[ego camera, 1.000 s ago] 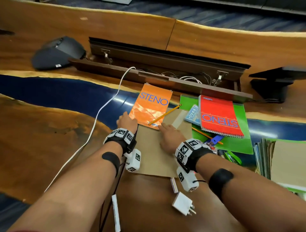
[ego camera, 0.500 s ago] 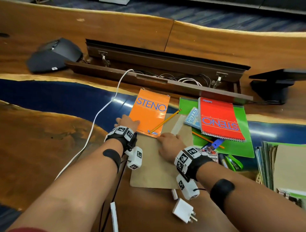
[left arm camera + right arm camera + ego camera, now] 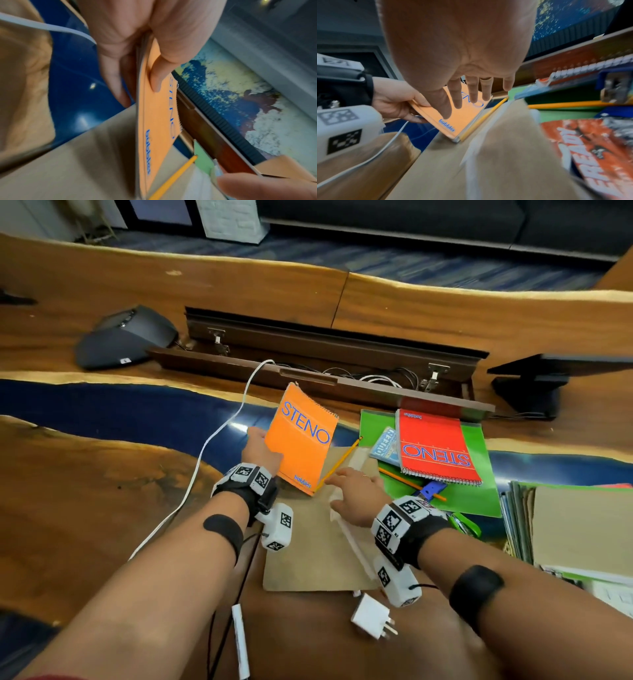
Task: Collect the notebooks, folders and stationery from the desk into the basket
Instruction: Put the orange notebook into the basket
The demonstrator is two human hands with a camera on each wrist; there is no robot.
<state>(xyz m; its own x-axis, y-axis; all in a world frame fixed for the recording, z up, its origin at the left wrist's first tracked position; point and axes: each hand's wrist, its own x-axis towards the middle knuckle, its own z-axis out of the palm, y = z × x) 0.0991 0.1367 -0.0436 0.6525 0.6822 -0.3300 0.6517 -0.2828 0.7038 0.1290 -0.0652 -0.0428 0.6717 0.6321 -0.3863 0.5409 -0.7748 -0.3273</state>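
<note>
An orange STENO notebook (image 3: 301, 436) is tilted up on its right edge above the brown folder (image 3: 308, 549). My left hand (image 3: 260, 446) grips its left edge, thumb on the cover (image 3: 157, 128) and fingers behind. My right hand (image 3: 356, 494) hovers open over the folder, its straight fingers (image 3: 471, 92) reaching toward the notebook's lower corner (image 3: 462, 117). A yellow pencil (image 3: 337, 465) lies along the notebook's lower edge. To the right, a red STENO notebook (image 3: 438, 450) sits on a green folder (image 3: 479, 491).
A stack of folders (image 3: 582, 529) lies at the right edge. A white charger plug (image 3: 371, 616) sits near me, and a white cable (image 3: 205, 450) runs left of the notebook. A grey desk phone (image 3: 123, 337), an open cable trough (image 3: 325, 361) and a monitor stand (image 3: 534, 392) line the back.
My left hand has taken the orange notebook's left edge and raised it from flat to steeply tilted. The pencil has slid off its cover to its lower edge. My right hand has lifted slightly.
</note>
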